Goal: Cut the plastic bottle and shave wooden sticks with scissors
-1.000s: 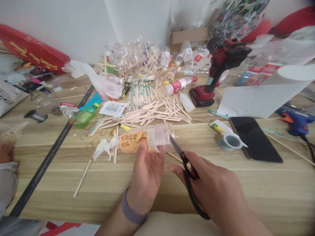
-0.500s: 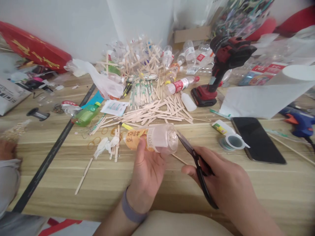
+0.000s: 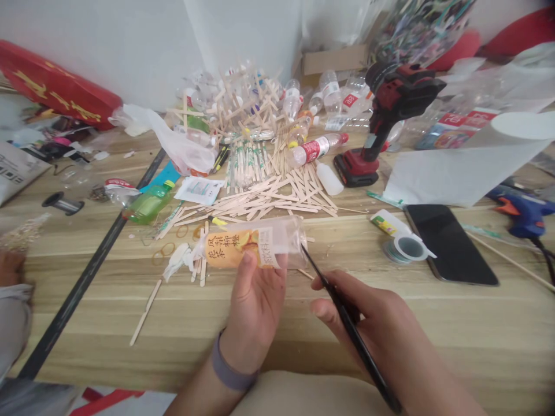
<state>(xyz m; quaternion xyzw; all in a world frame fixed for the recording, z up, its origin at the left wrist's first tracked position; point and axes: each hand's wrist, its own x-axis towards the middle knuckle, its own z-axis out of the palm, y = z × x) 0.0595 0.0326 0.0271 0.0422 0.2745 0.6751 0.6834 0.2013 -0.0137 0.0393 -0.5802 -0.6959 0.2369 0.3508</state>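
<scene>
My left hand (image 3: 259,294) is closed round a clear plastic bottle (image 3: 232,247) with an orange label, held on its side above the table. The bottle's base end points right; its other end lies near a crumpled white tissue (image 3: 178,261). In my right hand (image 3: 368,315) is a pair of scissors (image 3: 347,323) with black handles, seen nearly edge-on. The scissors' tip is at the bottle's base end; whether it has gone into the plastic I cannot tell. Behind the bottle lie loose wooden craft sticks (image 3: 260,199).
A red and black cordless drill (image 3: 381,121) stands at the back right. Near it are a phone (image 3: 451,245), a tape roll (image 3: 405,249) and a blue glue gun (image 3: 524,211). Plastic bottles (image 3: 332,95) heap along the wall. At the left edge shows another person's sleeve (image 3: 15,323).
The bottle has turned so its label faces me more and its base less. My right hand has rolled the scissors edge-on, bringing their tip against the base end.
</scene>
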